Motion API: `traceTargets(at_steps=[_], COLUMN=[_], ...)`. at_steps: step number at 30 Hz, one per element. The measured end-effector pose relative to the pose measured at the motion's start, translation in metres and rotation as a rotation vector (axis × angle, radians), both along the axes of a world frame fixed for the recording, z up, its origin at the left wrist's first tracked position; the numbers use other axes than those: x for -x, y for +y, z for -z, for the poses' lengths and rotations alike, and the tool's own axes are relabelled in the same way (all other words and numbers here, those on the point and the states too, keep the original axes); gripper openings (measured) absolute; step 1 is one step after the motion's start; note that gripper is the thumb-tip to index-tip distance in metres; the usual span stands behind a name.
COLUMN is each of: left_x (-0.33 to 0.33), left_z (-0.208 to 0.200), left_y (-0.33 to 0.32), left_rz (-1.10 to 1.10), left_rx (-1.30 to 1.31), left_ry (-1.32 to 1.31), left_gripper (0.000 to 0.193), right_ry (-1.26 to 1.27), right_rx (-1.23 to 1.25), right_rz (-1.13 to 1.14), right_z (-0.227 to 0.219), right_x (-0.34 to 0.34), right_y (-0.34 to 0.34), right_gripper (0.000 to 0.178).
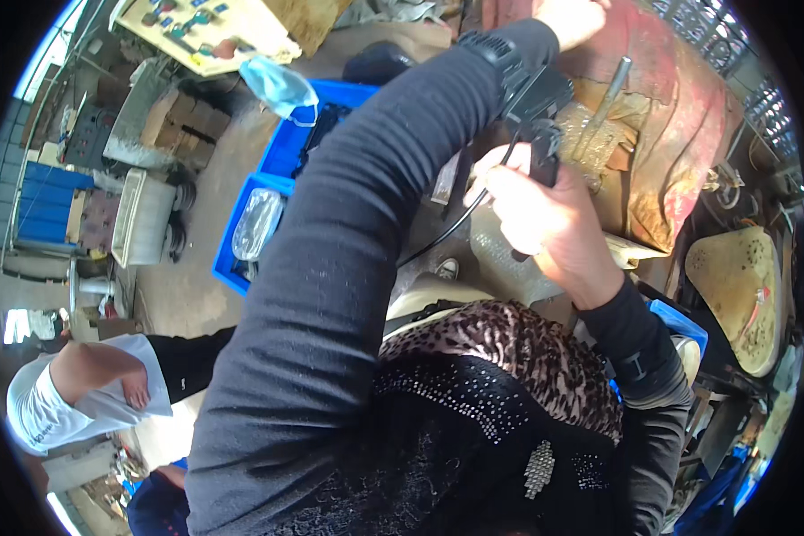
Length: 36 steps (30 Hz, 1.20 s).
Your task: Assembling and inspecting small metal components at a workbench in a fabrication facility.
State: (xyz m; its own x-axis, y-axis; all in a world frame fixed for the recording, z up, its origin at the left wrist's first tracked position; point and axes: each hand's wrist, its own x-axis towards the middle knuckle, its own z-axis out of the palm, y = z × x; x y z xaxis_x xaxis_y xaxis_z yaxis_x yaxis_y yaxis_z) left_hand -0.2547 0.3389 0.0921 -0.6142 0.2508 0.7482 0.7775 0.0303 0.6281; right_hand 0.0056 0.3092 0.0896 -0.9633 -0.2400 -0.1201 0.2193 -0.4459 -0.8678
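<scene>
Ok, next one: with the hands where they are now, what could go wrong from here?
1. The thin black cable runs close by the fingers of the right hand, so it might snag or be tugged.
2. The right hand grips a black piece right beside the black device on the left forearm; a pull could shift the device.
3. A metal rod lies near that device, which might knock it.

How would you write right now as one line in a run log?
left hand: near reddish cloth | right hand: holding black device | left sleeve: black | nearby: black cable, blue bins
</scene>
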Motion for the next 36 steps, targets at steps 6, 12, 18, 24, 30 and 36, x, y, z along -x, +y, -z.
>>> traceTargets(at_steps=[6, 12, 18, 24, 30, 36], left_x=[0.007, 0.036, -0.009, -0.077, -0.108, -0.109], left_z=[-0.010, 0.010, 0.017, 0.101, 0.168, 0.189], left_y=[-0.019, -0.035, -0.059, -0.108, -0.107, -0.090], left_rz=[0.130, 0.336, 0.434, 0.341, 0.346, 0.443], left_rx=[0.061, -0.416, -0.628, -0.102, 0.021, 0.053], left_ry=[0.001, -0.549, -0.841, -1.029, -0.962, -0.799], left_gripper=[0.012, 0.014, 0.007, 0.011, 0.014, 0.017], right_ry=[0.242, 0.296, 0.365, 0.340, 0.415, 0.366], right_rx=[-0.320, -0.450, -0.665, -1.166, -1.424, -1.621], right_rz=[-0.017, 0.045, 0.302, 0.672, 0.855, 0.881], right_z=[0.018, 0.016, 0.022, 0.047, 0.045, 0.042], right_x=[0.018, 0.014, 0.018, 0.030, 0.116, 0.188], right_y=[-0.002, 0.001, 0.019, 0.132, 0.222, 0.233], right_gripper=[0.015, 0.013, 0.015, 0.020, 0.043, 0.044])
